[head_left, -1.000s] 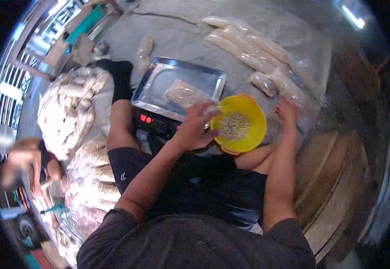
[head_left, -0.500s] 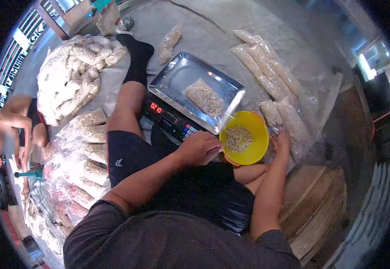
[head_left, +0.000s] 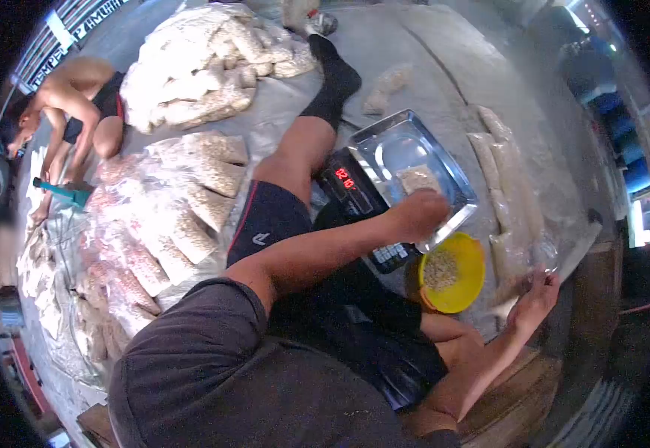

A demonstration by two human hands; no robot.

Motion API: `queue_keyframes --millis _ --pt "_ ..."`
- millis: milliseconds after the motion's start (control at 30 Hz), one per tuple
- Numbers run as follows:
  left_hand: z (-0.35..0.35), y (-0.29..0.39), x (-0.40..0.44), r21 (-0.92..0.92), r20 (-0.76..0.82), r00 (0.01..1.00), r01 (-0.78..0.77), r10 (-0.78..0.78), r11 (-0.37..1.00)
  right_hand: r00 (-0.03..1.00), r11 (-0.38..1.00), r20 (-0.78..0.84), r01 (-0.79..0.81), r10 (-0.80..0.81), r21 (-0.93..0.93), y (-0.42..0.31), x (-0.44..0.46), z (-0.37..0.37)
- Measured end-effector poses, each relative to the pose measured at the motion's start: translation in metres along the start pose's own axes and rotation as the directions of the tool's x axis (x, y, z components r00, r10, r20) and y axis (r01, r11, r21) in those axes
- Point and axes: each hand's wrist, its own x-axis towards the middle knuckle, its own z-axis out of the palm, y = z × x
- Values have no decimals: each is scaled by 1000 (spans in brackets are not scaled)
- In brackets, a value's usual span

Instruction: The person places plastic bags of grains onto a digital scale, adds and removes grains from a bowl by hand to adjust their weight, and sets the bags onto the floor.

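Note:
My left hand point(head_left: 420, 215) is over the near edge of a metal tray point(head_left: 455, 158), its curled fingers closed on the lower end of a small filled clear bag point(head_left: 418, 179); the fingertips are hidden. The tray rests on a scale point(head_left: 351, 187) with a red lit display. My right hand point(head_left: 535, 300) is at the right, its fingers pinched on shiny clear plastic point(head_left: 547, 255) beside the long filled bags. Between my hands a yellow bowl point(head_left: 470, 275) holds small pale pieces point(head_left: 440, 270).
Long filled bags point(head_left: 505, 179) lie right of the tray, another bag point(head_left: 387, 88) beyond it. At the left are a large pile of filled bags point(head_left: 205, 63) and several more bags point(head_left: 191, 194). A bent-over person point(head_left: 79, 97) is by a teal tool point(head_left: 64, 193).
My left hand has moved from beside the bowl onto the bag on the tray. My right hand has lifted from beside the bowl and moved right, with clear plastic at its fingers. The view has turned left.

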Motion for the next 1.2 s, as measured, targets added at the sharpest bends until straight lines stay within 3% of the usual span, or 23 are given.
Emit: queue_keyframes --millis 100,167,200,267,300,333,367,400,500,567,667,700,733,800,833,900,933,967,1033,1067,1133,1167,1200 --pt "-84 16 -28 -531 -164 802 419 -574 737 989 987 150 -32 7 161 -2 -7 30" --pt "-108 -9 -54 -637 -396 725 226 -564 737 983 944 176 -104 50 313 14 -13 59" --pt "-140 -6 -74 -554 -421 719 279 -553 784 973 993 231 -11 -16 114 47 -10 67" --pt "-175 -7 -106 -563 -621 623 67 -476 823 937 988 322 -154 138 24 76 -20 82" --pt "-199 -5 -125 -357 -669 647 153 -366 922 874 910 363 -393 324 134 74 -35 95" --pt "-222 -4 -144 -128 -707 661 230 -252 965 814 905 445 -426 372 23 89 -37 93" --pt "-245 3 -167 293 -559 810 395 -178 871 748 889 508 -451 427 -84 102 -37 87" --pt "-248 -1 -191 -466 -566 601 331 -564 821 759 923 534 -360 374 -135 93 -36 80" --pt "-269 -52 -285 -445 -554 417 583 -720 680 811 931 510 -111 287 -347 85 -11 44" --pt "-261 -71 -335 -653 -528 148 560 -837 510 887 935 423 -25 184 -354 102 6 14" --pt "-253 -110 -412 -818 -343 -118 526 -932 234 957 698 281 154 70 -699 177 43 -56" --pt "-252 -121 -440 -825 -264 -179 551 -948 126 950 630 191 -6 246 -777 151 45 -66" --pt "-246 -134 -464 -816 -257 -184 568 -949 111 908 533 87 -161 409 -831 124 45 -78" --pt "-238 -138 -479 -792 -245 -212 606 -946 69 893 283 -114 -256 436 -925 189 69 -131" --pt "-228 -146 -482 -679 -367 -151 718 -918 153 956 160 -236 -264 176 -951 229 66 -156" --pt "-220 -168 -499 -376 -584 3 885 -811 275 869 90 -493 -488 -40 -868 261 66 -189" --pt "-212 -148 -472 -92 -721 208 916 -661 390 836 76 -547 -544 -32 -836 280 68 -205" --pt "-199 -131 -442 221 -770 424 878 -477 424 841 36 -539 -541 43 -840 299 65 -221" --pt "-182 -83 -363 439 -798 522 846 -301 304 877 -68 -431 -427 210 -902 340 74 -245" --pt "-177 -61 -330 511 -761 600 789 -247 342 891 -122 -362 -341 275 -932 361 79 -253" --pt "-147 -43 -303 542 -693 642 764 -328 349 909 -231 -216 -138 356 -963 399 92 -274" --pt "-132 -28 -285 430 -649 559 829 -516 357 906 -279 -148 -35 397 -960 416 96 -283" --pt "-137 -18 -273 303 -346 578 814 -739 495 903 -316 -77 68 424 -946 431 99 -292"
